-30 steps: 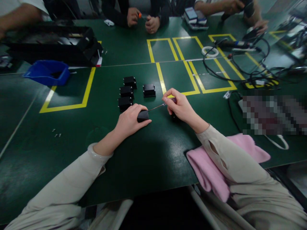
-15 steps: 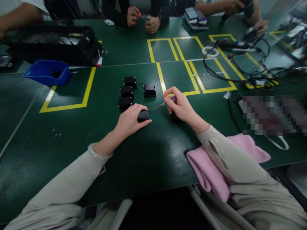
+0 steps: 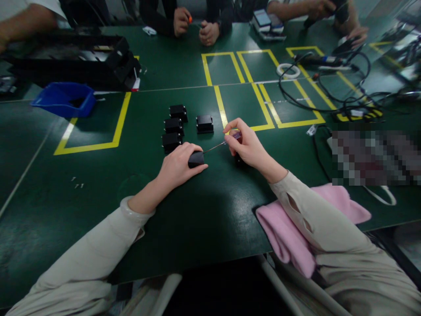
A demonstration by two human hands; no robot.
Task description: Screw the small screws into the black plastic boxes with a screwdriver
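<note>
My left hand (image 3: 179, 164) is closed around a small black block (image 3: 196, 159) and keeps it on the green table. Pinched in my right hand (image 3: 244, 142) is a screwdriver (image 3: 215, 146), its thin metal shaft slanting down to the block's right side. Whether the tip sits in a screw is too small to tell. Beyond my left hand several similar black blocks stand in a short column, one of them nearest (image 3: 171, 141). Another black block (image 3: 205, 123) stands apart, to their right. Something dark (image 3: 239, 161) is partly hidden under my right hand.
At the left lie a few small screws (image 3: 78, 185), a blue bin (image 3: 66, 100) and black trays (image 3: 112, 61). A pink cloth (image 3: 289, 232) lies beneath my right forearm. Black cables (image 3: 332, 103) and a white ring (image 3: 288, 71) are at the right. Other people's hands (image 3: 209, 34) are across the table.
Almost nothing differs. The fingers of my right hand have shifted slightly on the screwdriver handle; the block and my left hand stay in place.
</note>
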